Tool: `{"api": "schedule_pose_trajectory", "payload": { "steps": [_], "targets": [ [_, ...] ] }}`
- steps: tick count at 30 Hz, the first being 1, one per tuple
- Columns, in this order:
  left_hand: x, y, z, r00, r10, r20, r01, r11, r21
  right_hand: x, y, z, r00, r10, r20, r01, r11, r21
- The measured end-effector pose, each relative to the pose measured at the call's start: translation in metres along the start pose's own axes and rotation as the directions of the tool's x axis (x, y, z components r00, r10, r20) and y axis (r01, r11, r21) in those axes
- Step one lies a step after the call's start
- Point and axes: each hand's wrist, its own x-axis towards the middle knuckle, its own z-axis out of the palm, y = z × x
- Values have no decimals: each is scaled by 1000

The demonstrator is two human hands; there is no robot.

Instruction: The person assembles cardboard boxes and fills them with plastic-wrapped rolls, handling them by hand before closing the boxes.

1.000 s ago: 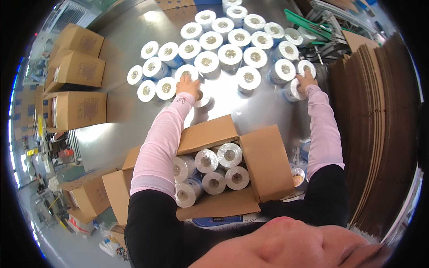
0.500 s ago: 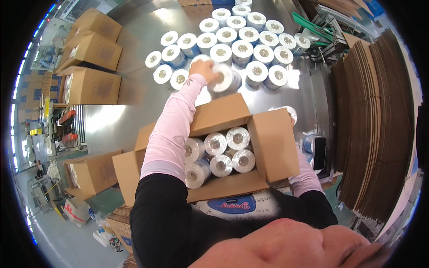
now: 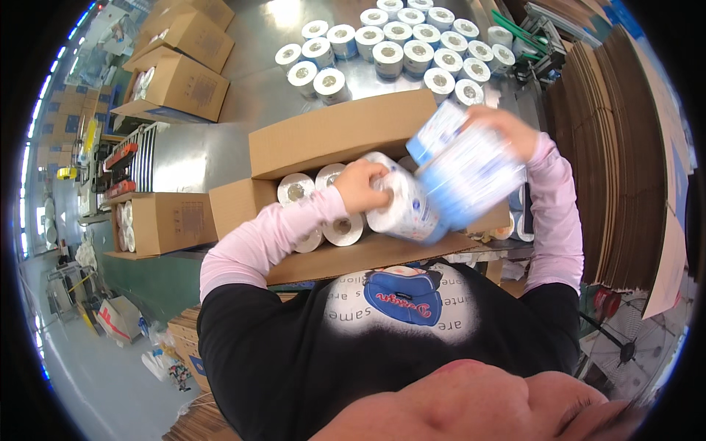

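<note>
An open cardboard box [image 3: 338,136] stands in front of me with its flaps spread. White paper rolls [image 3: 343,229] stand inside it, core ends up. My left hand [image 3: 364,189] is closed on a wrapped paper roll [image 3: 414,213], its fingers at the core end, and the roll is tilted over the box's right part. Another roll end shows just behind those fingers. My right hand [image 3: 504,128] grips blue-and-white wrapped paper rolls [image 3: 471,176] above the box's right side. They are smeared by motion, so their number cannot be told. They hide the box's right end.
Many paper rolls [image 3: 387,59] stand on the metal table [image 3: 257,95] behind the box. Filled cartons [image 3: 187,88] line the left side, near a roller conveyor [image 3: 136,158]. Stacked flat cardboard [image 3: 596,162] rises at right, beside a fan [image 3: 625,349].
My left hand has come back from the rolls on the table to above the box, holding a roll. My right hand has risen from beside the box, bringing wrapped rolls over it.
</note>
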Motion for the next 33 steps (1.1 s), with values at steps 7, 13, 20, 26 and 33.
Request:
{"api": "schedule_pose_trajectory", "payload": {
  "steps": [7,13,20,26,33],
  "targets": [
    [-15,-31,48,945,312,100,-280,612,740,40,-9,179,999,-50,1,38,754,-655],
    [56,24,-49,868,490,-80,-291,634,716,37,-6,148,1000,-18,14,20,985,-171],
    [240,-37,-50,902,394,-177,-237,794,560,16,184,52,623,388,-680,-533,846,-6],
    [416,-12,-5,926,376,26,-249,557,792,50,332,9,744,515,-426,-656,684,-318],
    [468,-38,19,991,129,-25,-31,412,911,98,350,22,632,712,-306,-773,551,-315]
  ]
}}
